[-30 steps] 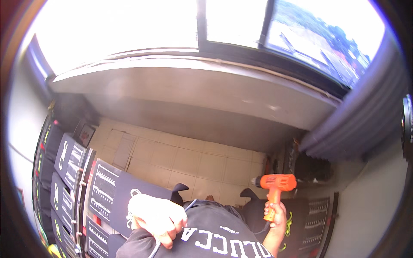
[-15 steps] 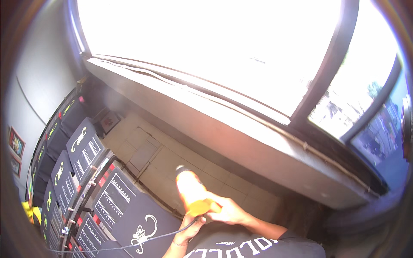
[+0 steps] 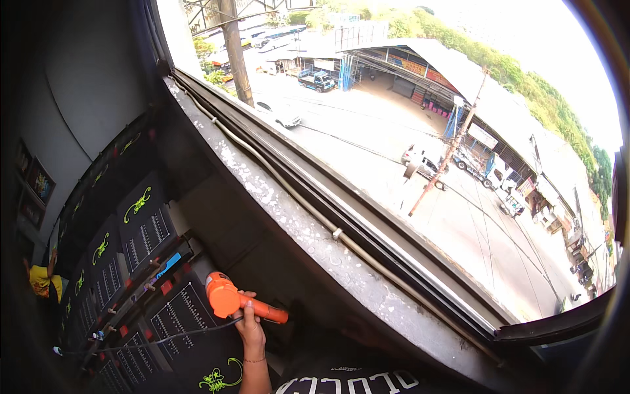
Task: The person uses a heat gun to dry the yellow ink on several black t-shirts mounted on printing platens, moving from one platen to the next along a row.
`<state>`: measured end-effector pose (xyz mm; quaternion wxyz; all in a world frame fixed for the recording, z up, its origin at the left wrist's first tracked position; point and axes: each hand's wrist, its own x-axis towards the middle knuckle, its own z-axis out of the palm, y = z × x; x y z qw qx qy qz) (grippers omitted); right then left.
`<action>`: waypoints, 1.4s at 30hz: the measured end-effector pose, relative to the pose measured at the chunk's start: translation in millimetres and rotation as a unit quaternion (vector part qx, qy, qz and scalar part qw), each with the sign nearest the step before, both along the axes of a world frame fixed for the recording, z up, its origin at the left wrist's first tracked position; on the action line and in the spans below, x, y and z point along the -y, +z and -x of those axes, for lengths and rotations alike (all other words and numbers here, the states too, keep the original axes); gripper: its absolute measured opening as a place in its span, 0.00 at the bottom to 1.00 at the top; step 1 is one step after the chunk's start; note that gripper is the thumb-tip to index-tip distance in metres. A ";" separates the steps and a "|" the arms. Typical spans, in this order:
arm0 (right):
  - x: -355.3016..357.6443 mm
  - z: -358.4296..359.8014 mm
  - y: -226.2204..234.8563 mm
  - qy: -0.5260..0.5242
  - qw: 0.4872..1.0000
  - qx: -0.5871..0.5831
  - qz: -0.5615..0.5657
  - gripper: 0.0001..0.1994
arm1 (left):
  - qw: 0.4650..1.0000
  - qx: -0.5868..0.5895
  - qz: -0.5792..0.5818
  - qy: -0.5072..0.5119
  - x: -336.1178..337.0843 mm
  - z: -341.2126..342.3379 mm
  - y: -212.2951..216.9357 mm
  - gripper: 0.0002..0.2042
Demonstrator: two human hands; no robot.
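Observation:
An orange hair dryer point(image 3: 224, 299) is in my left hand point(image 3: 249, 328), whose fingers wrap round its handle near the body. The handle's end sticks out to the right past my fingers. From near the hand a dark cord point(image 3: 167, 340) runs left across the panels. Below and left of the dryer lies black cloth point(image 3: 187, 315) on a flat board, printed with rows of small white marks and a yellow-green curling figure. My right hand is out of sight.
More boards with printed black cloth point(image 3: 141, 230) stand in rows at left, with a rail point(image 3: 147, 282) between them. A ledge point(image 3: 289, 223) with a pipe runs beneath the wide window. A person in yellow point(image 3: 44, 282) is at the far left. Framed pictures point(image 3: 41, 184) hang on the wall.
My right hand has left the dryer and gone out of view. The dryer is now in my left hand, turned and further left. The view has tilted, and the outside shows more clearly.

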<state>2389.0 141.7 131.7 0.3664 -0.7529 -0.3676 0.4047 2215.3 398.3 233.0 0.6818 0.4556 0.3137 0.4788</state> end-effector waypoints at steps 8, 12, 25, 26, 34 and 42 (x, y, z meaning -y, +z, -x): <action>-181.0 -42.8 10.5 -0.031 0.998 -0.039 0.037 0.30 | 0.992 -0.118 -0.041 0.010 -171.5 -71.7 -51.9 0.16; -307.5 -56.1 45.6 -0.045 0.998 -0.030 0.012 0.30 | 0.977 -0.137 -0.103 -0.126 -260.4 -84.1 -87.0 0.19; -584.1 -80.1 74.6 -0.154 0.984 -0.060 -0.065 0.31 | 0.992 -0.111 -0.027 -0.047 -547.5 -124.1 -71.1 0.25; -596.6 -85.1 71.7 -0.164 0.982 -0.059 -0.066 0.31 | 0.993 -0.117 -0.019 -0.031 -569.6 -132.9 -60.8 0.24; -719.7 -136.0 70.2 -0.184 0.977 -0.078 -0.069 0.32 | 0.935 -0.350 -0.050 0.024 -733.9 -159.7 -7.4 0.23; -893.2 -180.7 97.0 -0.162 0.981 -0.091 -0.055 0.32 | 0.950 -0.265 -0.150 0.074 -911.8 -202.7 -47.4 0.18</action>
